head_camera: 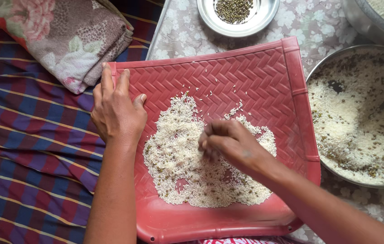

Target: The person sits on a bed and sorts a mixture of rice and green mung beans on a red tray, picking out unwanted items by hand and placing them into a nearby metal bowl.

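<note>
A red plastic winnowing tray [264, 77] with a woven pattern lies in front of me. A heap of white rice mixed with small green grains [178, 153] covers its middle. My left hand [117, 110] rests flat on the tray's left edge, fingers spread. My right hand [228, 142] hovers over the heap with its fingertips pinched together in the rice; it is blurred, and I cannot see whether any grain is between the fingers.
A small steel plate with green grains [237, 13] sits beyond the tray. A large steel basin of mixed rice [364, 117] stands at the right, another pot [373, 18] at top right. A folded floral cloth [65, 36] lies on the striped blanket [24, 149] at left.
</note>
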